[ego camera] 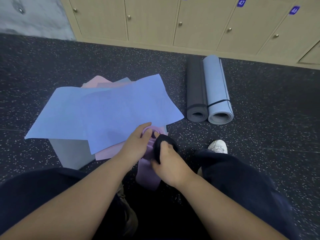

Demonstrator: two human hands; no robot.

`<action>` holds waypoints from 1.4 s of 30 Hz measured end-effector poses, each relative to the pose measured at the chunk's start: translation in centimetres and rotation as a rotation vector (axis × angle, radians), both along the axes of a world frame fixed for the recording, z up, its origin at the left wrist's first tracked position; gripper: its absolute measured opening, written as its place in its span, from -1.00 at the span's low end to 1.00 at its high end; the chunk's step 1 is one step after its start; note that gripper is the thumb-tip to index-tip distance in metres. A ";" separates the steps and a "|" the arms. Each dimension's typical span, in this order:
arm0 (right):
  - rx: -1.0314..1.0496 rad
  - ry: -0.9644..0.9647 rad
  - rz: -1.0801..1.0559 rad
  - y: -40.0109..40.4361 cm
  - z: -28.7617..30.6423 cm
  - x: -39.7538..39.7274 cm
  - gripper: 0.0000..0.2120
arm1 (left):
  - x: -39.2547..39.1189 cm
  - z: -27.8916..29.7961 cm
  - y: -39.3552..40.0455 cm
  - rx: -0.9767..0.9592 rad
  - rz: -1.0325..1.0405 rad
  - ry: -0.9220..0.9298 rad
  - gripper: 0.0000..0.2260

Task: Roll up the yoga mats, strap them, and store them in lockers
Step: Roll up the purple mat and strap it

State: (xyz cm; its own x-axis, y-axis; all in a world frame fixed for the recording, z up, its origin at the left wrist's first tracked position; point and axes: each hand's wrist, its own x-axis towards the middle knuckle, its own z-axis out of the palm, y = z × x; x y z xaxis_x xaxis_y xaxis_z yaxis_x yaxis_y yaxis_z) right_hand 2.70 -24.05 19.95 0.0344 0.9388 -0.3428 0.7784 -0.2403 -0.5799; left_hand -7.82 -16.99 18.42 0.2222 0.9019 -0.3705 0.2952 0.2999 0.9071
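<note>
Gripping a rolled purple mat (147, 174) at its far end, the left hand (136, 144) with fingers curled round the roll's open spiral, thumb reaching toward the hollow centre. Pinching a black strap (164, 142) against the same roll, the right hand (170, 168), fingers bent round the dark band just beside the left hand's fingertips. Standing on end or steeply tilted between two dark-trousered knees, the purple roll, its lower part resting near the speckled black floor (259, 118); exactly how the strap sits round the roll, impossible to tell, the band being partly hidden by the fingers. Spread flat just beyond the hands, a heap of unrolled mats: a blue mat (103, 108) on top, pink mat (97, 82) edges peeking out at the far side and again under the near corner, a grey mat (69, 151) showing beneath at the near left. Lying side by side to the right, well apart from the heap, a rolled dark grey mat (196, 94) touching a rolled light blue mat (216, 90), the latter bound with a thin black band near its open end. Lining the far wall, closed beige lockers (152, 19) with small round knobs and blue number tags. Planted near the right knee, one white shoe (218, 147).
</note>
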 end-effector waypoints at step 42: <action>0.181 -0.255 0.016 1.3 -2.3 1.0 -0.76 | -0.9 -0.3 -0.3 0.564 -0.452 0.537 -0.55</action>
